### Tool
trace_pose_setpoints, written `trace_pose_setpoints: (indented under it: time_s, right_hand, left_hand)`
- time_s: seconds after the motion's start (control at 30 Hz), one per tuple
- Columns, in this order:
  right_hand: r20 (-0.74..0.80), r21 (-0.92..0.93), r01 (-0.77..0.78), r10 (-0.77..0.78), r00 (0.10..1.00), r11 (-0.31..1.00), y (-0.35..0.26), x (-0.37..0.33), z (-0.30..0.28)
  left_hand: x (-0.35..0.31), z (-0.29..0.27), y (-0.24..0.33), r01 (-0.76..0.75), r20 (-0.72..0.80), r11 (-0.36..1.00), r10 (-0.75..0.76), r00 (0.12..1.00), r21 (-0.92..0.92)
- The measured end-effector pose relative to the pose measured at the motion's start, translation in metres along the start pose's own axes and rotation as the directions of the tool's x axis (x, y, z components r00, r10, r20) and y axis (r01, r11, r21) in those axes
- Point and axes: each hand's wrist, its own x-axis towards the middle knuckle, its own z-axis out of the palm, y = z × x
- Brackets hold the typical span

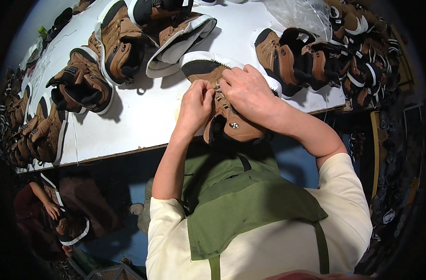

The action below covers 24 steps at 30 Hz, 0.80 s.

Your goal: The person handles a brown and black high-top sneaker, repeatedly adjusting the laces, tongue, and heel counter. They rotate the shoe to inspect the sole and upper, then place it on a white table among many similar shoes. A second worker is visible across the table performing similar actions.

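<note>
A brown hiking shoe (pixel 250 131) with a black toe and white sole rests at the table's front edge, its toe pointing away and its collar toward me. My left hand (pixel 198 103) is closed in a pinch at the left side of the lacing; whatever lies between its fingertips is hidden. Across the right side of the upper lies my right hand (pixel 248 89), fingers curled onto the shoe near the lace eyelets. Both hands meet close together over the shoe's front.
Several matching shoes (pixel 117 49) stand on the white table (pixel 129 126) to the left, with another row (pixel 292 58) at the right. Clear plastic (pixel 299 16) lies at the back. Racks of shoes (pixel 390 140) fill the right side. At lower left another person's hand (pixel 52 211) touches a shoe.
</note>
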Motion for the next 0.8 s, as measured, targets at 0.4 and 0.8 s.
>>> trace_pose_setpoints:
  time_s: [0.4, 0.8]
  right_hand:
    - [-0.002, -0.010, 0.019, -0.019, 1.000, 1.000, 0.002, -0.001, 0.000]
    - [-0.053, 0.042, -0.030, 0.033, 0.998, 0.999, 0.016, 0.000, -0.006]
  left_hand:
    - [0.000, 0.001, 0.004, 0.021, 0.003, 1.000, -0.021, 1.000, -0.004]
    - [-0.002, -0.007, 0.005, 0.075, -0.065, 0.978, -0.090, 0.994, -0.197]
